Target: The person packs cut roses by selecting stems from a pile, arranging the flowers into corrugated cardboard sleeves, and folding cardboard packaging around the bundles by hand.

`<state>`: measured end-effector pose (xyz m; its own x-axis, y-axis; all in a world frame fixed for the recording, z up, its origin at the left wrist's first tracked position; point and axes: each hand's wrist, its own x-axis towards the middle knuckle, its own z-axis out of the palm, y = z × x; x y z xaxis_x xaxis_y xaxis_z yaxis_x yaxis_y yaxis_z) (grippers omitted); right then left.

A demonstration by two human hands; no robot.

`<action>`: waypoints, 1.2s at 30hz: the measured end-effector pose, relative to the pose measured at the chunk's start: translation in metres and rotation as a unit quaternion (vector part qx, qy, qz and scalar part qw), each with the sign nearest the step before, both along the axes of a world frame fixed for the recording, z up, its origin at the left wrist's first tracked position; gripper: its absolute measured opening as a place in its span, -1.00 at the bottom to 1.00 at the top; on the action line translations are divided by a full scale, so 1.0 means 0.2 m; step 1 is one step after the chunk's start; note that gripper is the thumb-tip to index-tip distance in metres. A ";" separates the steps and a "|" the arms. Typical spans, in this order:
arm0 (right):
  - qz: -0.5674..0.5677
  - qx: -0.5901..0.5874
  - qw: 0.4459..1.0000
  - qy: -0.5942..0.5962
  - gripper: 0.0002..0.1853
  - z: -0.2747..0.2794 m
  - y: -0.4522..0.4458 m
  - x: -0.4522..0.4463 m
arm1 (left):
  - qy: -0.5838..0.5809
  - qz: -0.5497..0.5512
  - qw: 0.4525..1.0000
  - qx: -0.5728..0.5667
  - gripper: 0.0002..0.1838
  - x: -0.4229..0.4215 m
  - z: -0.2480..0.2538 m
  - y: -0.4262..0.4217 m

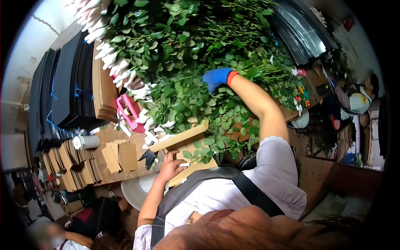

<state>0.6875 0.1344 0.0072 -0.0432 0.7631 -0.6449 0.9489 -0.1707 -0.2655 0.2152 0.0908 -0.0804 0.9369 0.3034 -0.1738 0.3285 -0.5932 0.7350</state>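
Note:
My left hand (170, 166), bare, lies on a brown cardboard sheet (193, 166) close to my body. Its fingers are bent and a little apart, with a small white thing beside them. A corrugated cardboard strip (179, 136) stands up along the sheet's far side, and leafy sprigs (204, 151) overlap its right part. My right hand (217, 79), in a blue glove with a red cuff, reaches into a big pile of leafy rose stems (175, 54). Its fingers curl down round some stems, the tips partly hidden by leaves. White-wrapped flower heads (121, 68) line the pile's left end.
Black boards (68, 79) and stacked cardboard pieces (75, 162) fill the left side. A pink holder (130, 113), a white can (86, 142) and flat cardboard (118, 156) are on the table. Dark glossy sheets (300, 31) stand back right. Other people are lower left and far right.

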 end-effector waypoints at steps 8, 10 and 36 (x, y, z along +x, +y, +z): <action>-0.005 0.044 0.995 -0.090 -0.24 0.17 0.27 0.13 | 0.004 0.002 1.000 -0.010 -0.69 0.00 0.01 0.00; -0.049 0.145 0.967 -0.205 -0.31 0.11 0.29 0.15 | 0.008 0.000 1.000 -0.009 -0.69 0.00 0.01 0.00; -0.109 0.513 0.823 -0.219 -0.46 0.22 -0.34 -0.37 | -0.011 -0.020 1.000 0.004 -0.69 -0.01 -0.05 0.01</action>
<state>0.6145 0.0673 0.0520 0.2326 0.8742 0.4263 0.9682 -0.2497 -0.0161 0.2123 0.0933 -0.0903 0.9515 0.2680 -0.1514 0.2894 -0.6118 0.7362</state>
